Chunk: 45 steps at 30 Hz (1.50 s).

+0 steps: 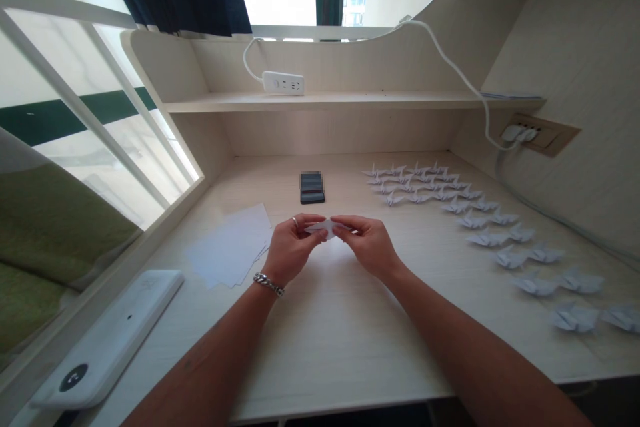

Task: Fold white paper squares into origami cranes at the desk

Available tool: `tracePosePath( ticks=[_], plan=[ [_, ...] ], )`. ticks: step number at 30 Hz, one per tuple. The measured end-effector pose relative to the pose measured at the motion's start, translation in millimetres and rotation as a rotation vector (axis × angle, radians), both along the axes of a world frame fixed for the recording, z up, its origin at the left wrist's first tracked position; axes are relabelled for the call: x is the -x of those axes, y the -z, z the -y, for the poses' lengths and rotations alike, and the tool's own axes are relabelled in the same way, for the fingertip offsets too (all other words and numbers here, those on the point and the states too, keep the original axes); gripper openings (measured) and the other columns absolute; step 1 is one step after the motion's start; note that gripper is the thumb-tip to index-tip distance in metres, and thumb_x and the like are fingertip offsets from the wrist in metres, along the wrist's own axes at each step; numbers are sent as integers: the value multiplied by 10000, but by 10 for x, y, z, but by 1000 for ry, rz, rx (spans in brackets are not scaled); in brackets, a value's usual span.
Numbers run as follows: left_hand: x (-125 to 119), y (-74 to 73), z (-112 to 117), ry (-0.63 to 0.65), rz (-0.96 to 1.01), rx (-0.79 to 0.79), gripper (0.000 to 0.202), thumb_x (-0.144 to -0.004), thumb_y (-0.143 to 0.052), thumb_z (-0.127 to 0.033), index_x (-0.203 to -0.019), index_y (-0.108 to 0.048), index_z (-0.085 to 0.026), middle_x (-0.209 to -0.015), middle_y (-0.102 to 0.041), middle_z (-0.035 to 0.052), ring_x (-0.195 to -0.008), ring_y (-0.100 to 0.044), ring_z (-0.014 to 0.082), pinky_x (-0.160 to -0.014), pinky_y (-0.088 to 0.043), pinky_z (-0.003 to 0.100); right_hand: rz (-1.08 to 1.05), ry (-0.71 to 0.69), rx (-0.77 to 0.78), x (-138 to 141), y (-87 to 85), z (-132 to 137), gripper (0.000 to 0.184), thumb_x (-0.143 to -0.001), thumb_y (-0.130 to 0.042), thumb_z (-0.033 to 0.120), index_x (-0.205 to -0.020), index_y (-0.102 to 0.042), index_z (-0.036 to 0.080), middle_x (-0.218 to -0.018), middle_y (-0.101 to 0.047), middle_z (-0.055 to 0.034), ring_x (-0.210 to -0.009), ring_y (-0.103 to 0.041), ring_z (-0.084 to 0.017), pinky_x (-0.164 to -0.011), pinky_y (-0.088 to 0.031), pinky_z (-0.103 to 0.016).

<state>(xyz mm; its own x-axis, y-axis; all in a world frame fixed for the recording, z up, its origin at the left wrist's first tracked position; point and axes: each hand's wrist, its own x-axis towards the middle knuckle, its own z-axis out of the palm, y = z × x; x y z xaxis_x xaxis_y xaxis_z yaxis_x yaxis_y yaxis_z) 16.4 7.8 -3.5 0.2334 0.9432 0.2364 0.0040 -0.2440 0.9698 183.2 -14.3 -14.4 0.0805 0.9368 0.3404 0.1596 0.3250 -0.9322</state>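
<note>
Both hands meet above the middle of the light wooden desk (325, 320). My left hand (289, 248), with a ring and a metal bracelet, pinches the left end of a small folded white paper (324, 227). My right hand (369, 243) pinches its right end. The paper is held just above the desk. A loose stack of white paper sheets (230, 247) lies to the left of my left hand. Several finished white paper cranes (480, 220) lie in rows to the right, running from the back to the front right.
A dark small box (312, 188) lies behind the hands. A white flat device (107, 340) rests on the front left edge. A power strip (283, 83) sits on the shelf, its cable running to a wall socket (525, 135) at right.
</note>
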Motion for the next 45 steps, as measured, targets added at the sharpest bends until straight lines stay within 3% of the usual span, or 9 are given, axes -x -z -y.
tracePosePath(
  ticks=[25,34,40,45],
  plan=[
    [-5,23,-2,-6,-4,-33,236,-689,-778,-249,-891,-727,-139,-759,-743,59,-693,-693,166,-661,-558,265,-118,-26,-11,5,41,-27,153,-701,-750,264,-842,-764,207,-854,-756,-50,-804,-686,-206,-753,-534,-328],
    [-5,20,15,-5,-72,-33,276,-683,-786,-297,-898,-723,-136,-790,-743,75,-712,-686,176,-668,-547,277,-157,-132,164,-2,33,-50,239,-654,-769,332,-800,-710,153,-697,-685,-23,-605,-577,-125,-574,-462,-258],
    [-5,-20,25,28,-114,23,261,-711,-757,-333,-849,-712,-116,-736,-727,82,-666,-665,167,-629,-529,272,-120,-185,189,-8,36,-48,268,-703,-726,395,-808,-716,148,-717,-686,-36,-637,-595,-137,-623,-498,-285],
    [-9,-29,16,67,-112,66,244,-704,-753,-327,-796,-691,-109,-664,-692,58,-602,-627,142,-585,-502,254,-160,-167,220,6,11,-25,307,-661,-763,398,-820,-708,141,-736,-692,-43,-629,-615,-144,-619,-523,-295]
  ],
)
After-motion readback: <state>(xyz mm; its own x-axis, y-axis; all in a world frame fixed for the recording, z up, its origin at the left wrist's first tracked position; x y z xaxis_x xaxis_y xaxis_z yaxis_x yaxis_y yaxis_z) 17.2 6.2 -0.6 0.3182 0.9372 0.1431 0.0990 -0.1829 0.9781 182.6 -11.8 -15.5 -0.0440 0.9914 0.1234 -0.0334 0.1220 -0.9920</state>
